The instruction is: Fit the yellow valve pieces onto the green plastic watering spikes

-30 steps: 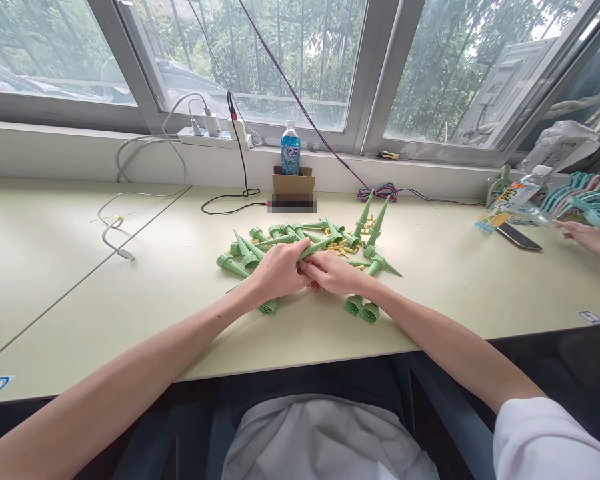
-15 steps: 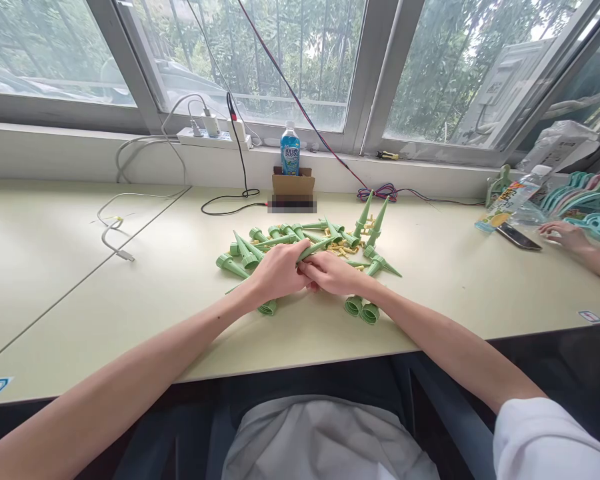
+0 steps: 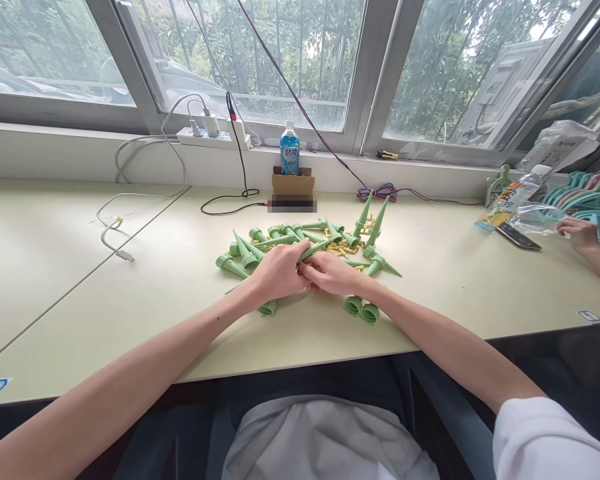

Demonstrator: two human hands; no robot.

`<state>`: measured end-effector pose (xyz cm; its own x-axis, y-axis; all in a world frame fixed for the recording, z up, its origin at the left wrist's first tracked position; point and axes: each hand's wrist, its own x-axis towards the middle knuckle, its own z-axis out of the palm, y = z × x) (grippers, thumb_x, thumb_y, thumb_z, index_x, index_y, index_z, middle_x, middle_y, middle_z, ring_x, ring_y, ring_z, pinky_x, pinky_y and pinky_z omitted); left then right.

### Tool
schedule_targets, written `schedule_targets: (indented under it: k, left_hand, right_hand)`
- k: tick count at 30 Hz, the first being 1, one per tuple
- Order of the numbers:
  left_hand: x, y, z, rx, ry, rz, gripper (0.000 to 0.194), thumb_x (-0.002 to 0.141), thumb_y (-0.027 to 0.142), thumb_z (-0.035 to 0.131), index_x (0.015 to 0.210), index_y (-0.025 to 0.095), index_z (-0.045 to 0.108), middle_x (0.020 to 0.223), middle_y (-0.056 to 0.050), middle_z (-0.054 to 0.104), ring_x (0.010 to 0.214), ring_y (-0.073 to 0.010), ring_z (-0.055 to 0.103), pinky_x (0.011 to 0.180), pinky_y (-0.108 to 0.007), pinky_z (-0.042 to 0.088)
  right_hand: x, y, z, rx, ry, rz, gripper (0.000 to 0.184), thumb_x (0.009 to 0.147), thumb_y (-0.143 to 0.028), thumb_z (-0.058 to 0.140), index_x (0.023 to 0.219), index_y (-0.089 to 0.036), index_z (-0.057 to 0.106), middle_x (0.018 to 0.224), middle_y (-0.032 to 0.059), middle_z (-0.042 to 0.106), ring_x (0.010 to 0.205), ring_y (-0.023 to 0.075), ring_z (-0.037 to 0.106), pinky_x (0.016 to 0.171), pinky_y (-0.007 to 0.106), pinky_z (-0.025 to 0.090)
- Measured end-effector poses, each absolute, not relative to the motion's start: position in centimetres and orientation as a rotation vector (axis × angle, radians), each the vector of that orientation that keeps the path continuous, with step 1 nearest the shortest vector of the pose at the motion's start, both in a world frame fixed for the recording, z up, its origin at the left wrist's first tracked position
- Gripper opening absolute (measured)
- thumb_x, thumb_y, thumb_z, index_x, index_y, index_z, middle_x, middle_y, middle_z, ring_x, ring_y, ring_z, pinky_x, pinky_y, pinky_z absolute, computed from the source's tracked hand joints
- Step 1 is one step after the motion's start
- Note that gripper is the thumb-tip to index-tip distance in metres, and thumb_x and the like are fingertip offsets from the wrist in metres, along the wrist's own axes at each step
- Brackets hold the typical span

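My left hand (image 3: 282, 270) is closed around a green plastic watering spike (image 3: 314, 249), whose pointed end sticks out up and to the right. Pressed against it, my right hand (image 3: 331, 272) has its fingers closed at the same spike; the fingertips and the spike's wide end are hidden. Behind my hands lies a pile of similar green spikes (image 3: 246, 252), with small yellow plastic pieces (image 3: 347, 249) among them. Two spikes (image 3: 375, 230) stand point up at the pile's right. Nearer me, by my right wrist, two spikes show their open threaded ends (image 3: 369, 313).
At the back, a blue bottle (image 3: 290, 152) stands behind a small cardboard box (image 3: 293, 181). Cables (image 3: 115, 233) lie at the left. On the right are a phone (image 3: 518, 236), a tilted drink bottle (image 3: 513, 198), teal plastic items (image 3: 575, 193) and another person's hand (image 3: 580, 233).
My hands and the spike stay almost still. At the right edge, the other person's hand has shifted right, and the teal items beside it have changed position.
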<state>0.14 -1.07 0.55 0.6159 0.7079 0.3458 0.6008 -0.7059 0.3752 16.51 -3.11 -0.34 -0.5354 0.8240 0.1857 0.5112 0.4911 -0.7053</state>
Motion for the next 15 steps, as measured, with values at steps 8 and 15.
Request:
schedule_targets:
  k: [8, 15]
  left_hand:
    - [0.17, -1.07, 0.56, 2.635, 1.094, 0.676, 0.021, 0.062, 0.020, 0.055, 0.076, 0.023, 0.040, 0.061, 0.002, 0.051, 0.058, -0.0177, 0.050, 0.053, -0.027, 0.033]
    - [0.07, -1.06, 0.59, 2.637, 1.093, 0.634, 0.024, 0.062, 0.021, 0.057, 0.076, 0.023, 0.037, 0.061, 0.002, 0.051, 0.057, -0.0174, 0.048, 0.051, -0.028, 0.031]
  right_hand:
    - [16.58, -2.94, -0.55, -1.108, -2.222, 0.808, 0.030, 0.091, -0.021, 0.040, 0.063, -0.018, 0.051, 0.060, 0.0000, 0.062, 0.056, 0.0127, 0.057, 0.059, 0.025, 0.043]
    - [16.60, -2.77, -0.67, -1.126, -2.235, 0.801, 0.031, 0.092, -0.022, 0.040, 0.063, -0.018, 0.050, 0.060, 0.0000, 0.062, 0.056, 0.0127, 0.056, 0.060, 0.025, 0.043]
